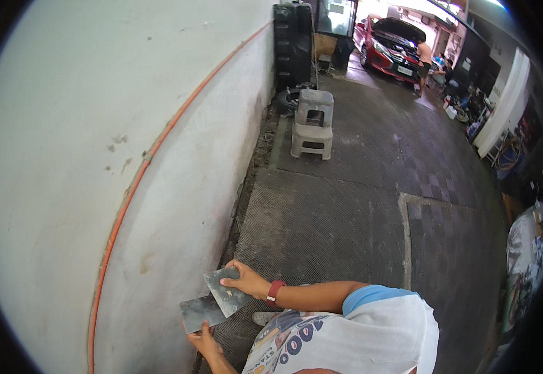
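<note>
My left hand (204, 341) grips the lower edge of a flat rectangular grey metal plate (200, 313), its thumb on top. In my right hand (245, 280), which has a red watch on the wrist, is a second flat grey metal plate (229, 301) with pale smears on its face. A corner of this second plate laps over the first one, or touches it; I cannot tell which. Both plates are close to the foot of the white wall (178, 249). The undersides of the plates and several fingers are hidden.
An orange hose or conduit (125, 206) runs along the wall. Stacked grey plastic stools (313, 124) stand ahead beside it, near a tall black object (293, 47). A red car (390, 53) with its hood up and two people are farther off. Covered items (525, 249) line the right.
</note>
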{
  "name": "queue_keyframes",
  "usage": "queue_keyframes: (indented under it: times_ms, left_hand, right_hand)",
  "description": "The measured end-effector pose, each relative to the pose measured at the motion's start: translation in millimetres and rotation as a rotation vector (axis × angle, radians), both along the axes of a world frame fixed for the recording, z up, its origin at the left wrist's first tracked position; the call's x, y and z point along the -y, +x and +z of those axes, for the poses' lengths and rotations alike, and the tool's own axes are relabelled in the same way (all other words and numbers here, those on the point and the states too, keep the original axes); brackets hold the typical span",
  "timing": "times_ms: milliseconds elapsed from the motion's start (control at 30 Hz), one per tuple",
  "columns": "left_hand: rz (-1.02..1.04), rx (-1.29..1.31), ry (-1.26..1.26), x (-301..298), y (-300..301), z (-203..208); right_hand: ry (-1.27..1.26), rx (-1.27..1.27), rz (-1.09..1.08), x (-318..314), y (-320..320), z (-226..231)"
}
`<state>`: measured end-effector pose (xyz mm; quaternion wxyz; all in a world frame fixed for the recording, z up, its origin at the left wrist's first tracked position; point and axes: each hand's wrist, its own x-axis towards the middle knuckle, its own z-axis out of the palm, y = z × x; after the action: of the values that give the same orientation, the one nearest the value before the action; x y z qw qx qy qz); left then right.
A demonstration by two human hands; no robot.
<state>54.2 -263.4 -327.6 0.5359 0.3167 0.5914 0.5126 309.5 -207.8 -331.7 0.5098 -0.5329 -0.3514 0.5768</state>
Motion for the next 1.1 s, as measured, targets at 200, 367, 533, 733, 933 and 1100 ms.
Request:
queue_keyframes:
  times_ms: [200, 367, 533, 733, 933, 1100]
  left_hand:
    - [-0.397, -0.104, 0.080, 12, 111, 29]
    - [-0.628, -0.006, -0.024, 45, 209, 48]
    - [-0.716, -0.226, 0.137, 68, 271, 5]
    - [-0.737, -0.041, 0.062, 109, 344, 65]
    - [-0.756, -0.153, 0.031, 112, 348, 57]
    - [-0.801, -0.084, 0.079, 109, 353, 68]
  right_hand:
    - [-0.009, -0.030, -0.195, 37, 70, 4]
    - [0.239, 0.140, -0.133, 83, 165, 7]
    - [0.219, 0.141, 0.023, 136, 246, 30]
    - [0.089, 0.036, -0.298, 168, 307, 17]
    - [0.191, 0.147, -0.133, 175, 328, 27]
    - [0.200, 0.260, 0.077, 180, 328, 37]
